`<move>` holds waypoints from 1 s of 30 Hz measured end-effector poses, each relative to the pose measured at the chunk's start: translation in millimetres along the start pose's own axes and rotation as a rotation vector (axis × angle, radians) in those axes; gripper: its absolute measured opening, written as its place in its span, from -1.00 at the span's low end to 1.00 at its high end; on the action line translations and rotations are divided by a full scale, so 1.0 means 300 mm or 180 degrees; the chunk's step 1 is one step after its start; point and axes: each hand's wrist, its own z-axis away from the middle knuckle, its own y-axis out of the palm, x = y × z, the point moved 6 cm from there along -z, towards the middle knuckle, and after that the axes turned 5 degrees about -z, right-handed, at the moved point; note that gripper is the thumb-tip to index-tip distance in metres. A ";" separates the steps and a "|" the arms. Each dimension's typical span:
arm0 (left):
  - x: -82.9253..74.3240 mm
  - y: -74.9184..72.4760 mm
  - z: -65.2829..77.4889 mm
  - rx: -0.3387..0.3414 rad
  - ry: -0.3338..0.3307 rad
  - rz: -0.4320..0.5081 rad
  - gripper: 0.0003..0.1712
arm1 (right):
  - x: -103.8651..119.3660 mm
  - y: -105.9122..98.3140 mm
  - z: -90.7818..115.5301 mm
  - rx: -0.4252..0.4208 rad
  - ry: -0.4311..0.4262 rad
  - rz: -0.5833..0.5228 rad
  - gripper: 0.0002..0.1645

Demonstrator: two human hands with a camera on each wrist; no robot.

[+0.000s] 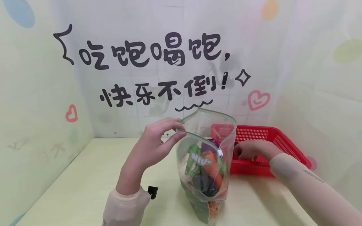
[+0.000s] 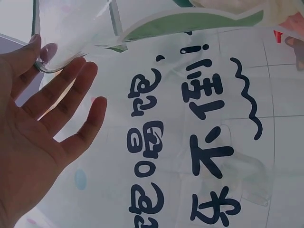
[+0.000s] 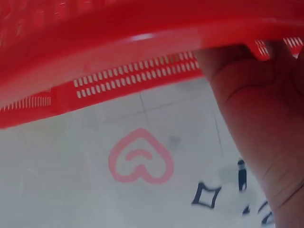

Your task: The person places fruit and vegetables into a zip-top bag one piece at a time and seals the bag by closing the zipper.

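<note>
A clear zip bag (image 1: 183,175) with a green-edged mouth and a white slider stands upright on the table, its mouth spread wide. Through its wall show an orange carrot (image 1: 210,161), green vegetable pieces (image 1: 193,157), something purple and a dark piece. My left hand (image 1: 154,142) pinches the left side of the bag's rim between thumb and fingers; in the left wrist view the hand's (image 2: 42,128) other fingers are spread. My right hand (image 1: 255,149) reaches down into a red plastic basket (image 1: 246,171). Its fingertips are mostly hidden, so I cannot tell what they hold.
The basket stands behind and right of the bag, near the back wall (image 1: 158,122) with black lettering. Pale side walls (image 1: 42,125) enclose the table (image 1: 85,175). A small black piece (image 1: 153,192) sticks out beside my left sleeve.
</note>
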 end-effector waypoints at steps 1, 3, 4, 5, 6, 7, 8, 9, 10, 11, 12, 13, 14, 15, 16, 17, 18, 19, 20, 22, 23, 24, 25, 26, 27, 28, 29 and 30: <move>-0.002 0.003 -0.001 0.0007 0.0005 0.0012 -0.92 | 0.010 -0.012 0.008 -0.0108 -0.0198 0.0024 -0.35; -0.004 0.008 -0.003 0.0025 0.0001 0.0025 -0.93 | 0.027 -0.050 0.043 -0.0486 -0.0438 -0.0082 -0.37; -0.005 0.010 -0.004 0.0035 -0.0002 0.0036 -0.93 | 0.039 -0.072 0.071 -0.0697 -0.0517 -0.0189 -0.40; -0.006 0.011 -0.004 0.0045 -0.0005 0.0041 -0.93 | 0.052 -0.094 0.108 -0.0892 -0.0556 -0.0326 -0.43; -0.006 0.012 -0.003 0.0049 -0.0006 0.0037 -0.93 | 0.065 -0.116 0.153 -0.1095 -0.0564 -0.0511 -0.47; -0.006 0.013 -0.003 0.0049 -0.0003 0.0036 -0.93 | 0.080 -0.138 0.205 -0.1316 -0.0552 -0.0743 -0.52; -0.006 0.012 -0.004 0.0043 0.0004 0.0032 -0.93 | 0.097 -0.160 0.263 -0.1597 -0.0577 -0.0991 -0.52; -0.006 0.012 -0.004 0.0039 0.0009 0.0029 -0.93 | 0.113 -0.179 0.327 -0.1891 -0.0589 -0.1237 -0.52; -0.005 0.010 -0.004 0.0034 0.0012 0.0021 -0.93 | 0.128 -0.196 0.396 -0.2212 -0.0593 -0.1493 -0.50; -0.004 0.009 -0.005 0.0031 0.0014 0.0014 -0.93 | 0.146 -0.210 0.470 -0.2589 -0.0642 -0.1735 -0.50; -0.004 0.006 -0.005 0.0025 0.0015 0.0004 -0.93 | 0.166 -0.224 0.543 -0.3036 -0.0814 -0.2061 -0.53; -0.004 0.003 -0.006 0.0018 0.0013 -0.0013 -0.93 | 0.188 -0.232 0.616 -0.3488 -0.1047 -0.2370 -0.56; -0.004 0.000 -0.007 0.0012 0.0007 -0.0024 -0.93 | 0.210 -0.237 0.682 -0.3939 -0.1379 -0.2710 -0.61; -0.004 -0.003 -0.008 0.0010 0.0004 -0.0032 -0.93 | 0.232 -0.237 0.741 -0.4356 -0.1746 -0.3021 -0.64; -0.006 -0.005 -0.009 0.0002 0.0010 -0.0036 -0.93 | 0.257 -0.234 0.789 -0.4698 -0.2187 -0.3292 -0.68; -0.007 -0.006 -0.010 -0.0008 0.0022 -0.0032 -0.93 | 0.283 -0.229 0.825 -0.4955 -0.2688 -0.3487 -0.72; -0.009 -0.006 -0.012 -0.0022 0.0033 -0.0032 -0.93 | 0.308 -0.223 0.849 -0.5108 -0.3177 -0.3636 -0.72; -0.010 -0.004 -0.015 -0.0036 0.0039 -0.0029 -0.93 | 0.328 -0.214 0.863 -0.5176 -0.3518 -0.3698 -0.72; -0.011 -0.001 -0.017 -0.0047 0.0044 -0.0025 -0.93 | 0.349 -0.205 0.867 -0.5190 -0.3795 -0.3677 -0.72; -0.015 0.007 -0.021 -0.0077 0.0054 -0.0032 -0.94 | 0.389 -0.187 0.863 -0.5211 -0.3873 -0.3266 -0.70; -0.017 0.011 -0.021 -0.0094 0.0054 -0.0036 -0.94 | 0.408 -0.179 0.855 -0.5224 -0.3784 -0.2926 -0.68; -0.020 0.014 -0.021 -0.0112 0.0056 -0.0047 -0.94 | 0.425 -0.169 0.845 -0.5229 -0.3645 -0.2563 -0.67; -0.024 0.017 -0.022 -0.0128 0.0073 -0.0054 -0.94 | 0.440 -0.159 0.833 -0.5235 -0.3469 -0.2188 -0.67; -0.030 0.018 -0.022 -0.0141 0.0101 -0.0057 -0.93 | 0.454 -0.151 0.821 -0.5220 -0.3318 -0.1836 -0.67; -0.036 0.019 -0.022 -0.0150 0.0148 -0.0046 -0.92 | 0.467 -0.144 0.810 -0.5208 -0.3178 -0.1503 -0.67; -0.043 0.020 -0.023 -0.0151 0.0199 -0.0028 -0.91 | 0.476 -0.139 0.800 -0.5154 -0.3088 -0.1272 -0.69; -0.050 0.021 -0.026 -0.0143 0.0253 -0.0003 -0.90 | 0.484 -0.136 0.790 -0.5063 -0.3030 -0.1127 -0.71; -0.056 0.023 -0.030 -0.0133 0.0310 0.0013 -0.89 | 0.491 -0.135 0.781 -0.4922 -0.3020 -0.1061 -0.71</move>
